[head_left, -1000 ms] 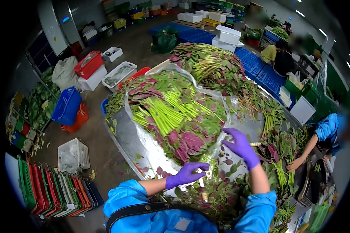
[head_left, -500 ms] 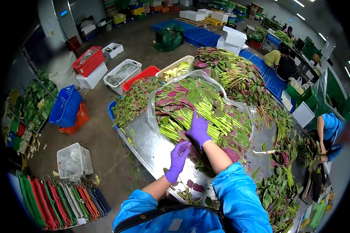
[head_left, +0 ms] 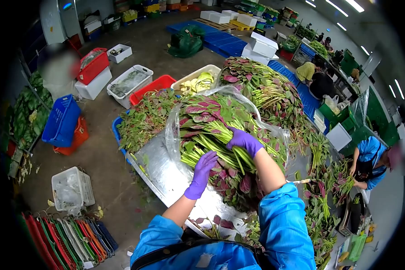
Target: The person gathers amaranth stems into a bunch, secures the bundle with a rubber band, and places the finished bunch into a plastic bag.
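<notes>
A heap of red amaranth (head_left: pixel 198 117), with green stems and purple-green leaves, fills a clear plastic bag (head_left: pixel 172 130) spread on the metal table (head_left: pixel 155 155). My right hand (head_left: pixel 245 143), in a purple glove, has its fingers curled over a bundle of stems on the heap's right side. Beside the cut stem ends, my gloved left hand (head_left: pixel 202 173) is held with fingers stretched out, close to or touching them. More leaves hang below the stems, between my forearms.
Another amaranth pile (head_left: pixel 265 85) stands behind the bag, and loose greens (head_left: pixel 150 112) lie at left. A knife (head_left: pixel 299 181) rests by my right forearm. Beyond it, a co-worker in blue (head_left: pixel 369 157) handles greens. Crates, including a blue one (head_left: pixel 63 119), stand on the floor at left.
My right hand has moved right, and the stems under it have shifted, with more leaves showing below. My left hand has opened out and moved slightly up. The view has tilted a little.
</notes>
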{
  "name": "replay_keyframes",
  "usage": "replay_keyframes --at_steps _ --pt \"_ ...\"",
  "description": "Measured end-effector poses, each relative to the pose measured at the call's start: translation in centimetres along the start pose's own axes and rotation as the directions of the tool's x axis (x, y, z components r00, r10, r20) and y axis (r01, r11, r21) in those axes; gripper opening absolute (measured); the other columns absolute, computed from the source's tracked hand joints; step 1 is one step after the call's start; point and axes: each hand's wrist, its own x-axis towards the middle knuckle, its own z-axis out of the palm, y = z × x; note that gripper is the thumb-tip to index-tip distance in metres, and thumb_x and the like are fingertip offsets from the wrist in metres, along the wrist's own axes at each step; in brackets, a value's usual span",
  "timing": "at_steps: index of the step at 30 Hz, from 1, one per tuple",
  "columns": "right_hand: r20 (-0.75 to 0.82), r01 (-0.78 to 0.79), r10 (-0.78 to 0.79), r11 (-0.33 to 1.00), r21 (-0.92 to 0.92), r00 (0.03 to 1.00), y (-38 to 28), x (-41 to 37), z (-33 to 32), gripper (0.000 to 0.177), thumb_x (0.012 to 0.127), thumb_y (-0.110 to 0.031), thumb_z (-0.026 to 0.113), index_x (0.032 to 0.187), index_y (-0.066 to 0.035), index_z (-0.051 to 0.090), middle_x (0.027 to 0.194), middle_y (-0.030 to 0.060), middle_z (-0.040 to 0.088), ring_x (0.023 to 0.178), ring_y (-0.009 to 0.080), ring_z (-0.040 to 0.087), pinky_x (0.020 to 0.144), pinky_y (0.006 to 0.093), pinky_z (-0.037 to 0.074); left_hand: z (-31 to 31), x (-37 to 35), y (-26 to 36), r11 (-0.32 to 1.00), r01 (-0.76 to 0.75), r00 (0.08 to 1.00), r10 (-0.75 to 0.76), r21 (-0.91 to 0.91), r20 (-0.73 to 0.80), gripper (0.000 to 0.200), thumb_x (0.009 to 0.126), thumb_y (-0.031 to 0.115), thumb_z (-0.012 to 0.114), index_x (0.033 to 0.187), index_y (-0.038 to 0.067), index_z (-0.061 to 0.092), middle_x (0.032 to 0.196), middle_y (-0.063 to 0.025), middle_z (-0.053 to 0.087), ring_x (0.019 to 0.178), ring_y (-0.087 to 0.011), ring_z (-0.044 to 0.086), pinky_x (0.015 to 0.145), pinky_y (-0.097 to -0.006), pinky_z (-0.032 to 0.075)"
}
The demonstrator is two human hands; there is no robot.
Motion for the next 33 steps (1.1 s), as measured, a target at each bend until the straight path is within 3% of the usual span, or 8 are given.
replay_keyframes --at_steps 8,14,18,25,27,29,31,33 --pt "0.033 0.003 -0.006 0.994 0.108 0.999 -1.2 -1.4 -1.2 0.094 0.052 -0.014 0.073 0.134 0.000 0.028 0.104 0.0173 0.059 0.089 0.0227 0.058 0.080 0.0279 0.045 1.0 7.0 -2.9 0.721 0.365 0.929 -0.239 -0.590 0.282 0.049 0.089 0.034 0.047 0.124 0.000 0.037 0.125 -0.0154 0.043 0.114 -0.0261 0.043 0.101 -0.0410 0.032" --pt "-0.088 0.098 -0.152 0.889 -0.448 0.984 -1.8 -4.6 1.7 0.101 0.060 -0.046 0.071 0.136 0.000 0.022 0.105 0.0256 0.057 0.095 0.0347 0.058 0.083 0.0374 0.045 2.6 8.3 -3.2 0.753 0.391 0.902 -0.428 -0.530 0.056 0.045 0.082 0.028 0.054 0.119 0.003 0.047 0.112 -0.0140 0.054 0.103 -0.0270 0.053 0.094 -0.0406 0.040" --pt "-0.378 0.060 -0.003 0.988 0.141 0.926 1.3 -4.0 -1.9 0.056 0.071 -0.030 0.065 0.120 -0.009 0.051 0.109 0.0210 0.057 0.098 0.0355 0.056 0.089 0.0366 0.042 2.7 8.6 -3.5 0.776 0.344 0.930 -0.358 -0.528 0.080 0.049 0.082 0.024 0.049 0.119 -0.008 0.041 0.113 -0.0202 0.052 0.103 -0.0302 0.052 0.095 -0.0400 0.039" --pt "-0.442 -0.395 0.087 0.621 -0.677 0.893 4.1 -1.4 -2.0 0.053 0.065 -0.040 0.064 0.114 -0.020 0.058 0.115 0.0141 0.056 0.108 0.0276 0.052 0.095 0.0580 0.027 2.1 8.3 -3.6 0.752 0.334 0.937 -0.332 -0.569 0.111 0.046 0.081 0.019 0.051 0.120 -0.006 0.043 0.107 -0.0165 0.054 0.099 -0.0293 0.053 0.090 -0.0400 0.042" --pt "0.060 -0.167 0.265 0.751 -0.639 0.962 1.0 -2.5 -4.7 0.061 0.065 -0.042 0.067 0.119 -0.017 0.054 0.121 0.0137 0.052 0.110 0.0288 0.051 0.097 0.0494 0.031 1.5 8.3 -3.5 0.756 0.348 0.928 -0.361 -0.555 0.091 0.045 0.080 0.018 0.052 0.118 -0.005 0.044 0.110 -0.0168 0.054 0.102 -0.0300 0.052 0.091 -0.0418 0.041" --pt "0.397 0.104 -0.106 0.994 0.027 0.912 1.5 -2.0 -7.2 0.078 0.066 -0.043 0.071 0.129 -0.006 0.042 0.126 0.0170 0.048 0.113 0.0287 0.048 0.095 0.0314 0.037 1.3 8.2 -3.2 0.724 0.360 0.924 -0.364 -0.589 0.118 0.047 0.080 0.018 0.051 0.121 -0.004 0.042 0.116 -0.0181 0.052 0.106 -0.0310 0.051 0.094 -0.0429 0.039" --pt "0.085 0.051 -0.046 0.997 -0.055 0.995 2.1 -0.9 -7.5 0.087 0.065 -0.046 0.071 0.134 -0.010 0.034 0.124 0.0197 0.047 0.111 0.0295 0.050 0.094 0.0331 0.038 1.8 7.9 -2.8 0.724 0.336 0.935 -0.333 -0.603 0.121 0.049 0.080 0.018 0.050 0.123 -0.004 0.040 0.118 -0.0184 0.050 0.108 -0.0309 0.049 0.095 -0.0427 0.037" --pt "-0.122 -0.077 0.004 0.797 -0.599 0.993 1.5 -0.4 -5.5 0.093 0.063 -0.054 0.069 0.137 -0.018 0.026 0.123 0.0187 0.047 0.112 0.0347 0.046 0.097 0.0493 0.032 2.2 7.6 -3.0 0.720 0.317 0.944 -0.305 -0.617 0.129 0.051 0.080 0.018 0.050 0.125 -0.004 0.038 0.121 -0.0187 0.048 0.110 -0.0309 0.047 0.097 -0.0426 0.035"
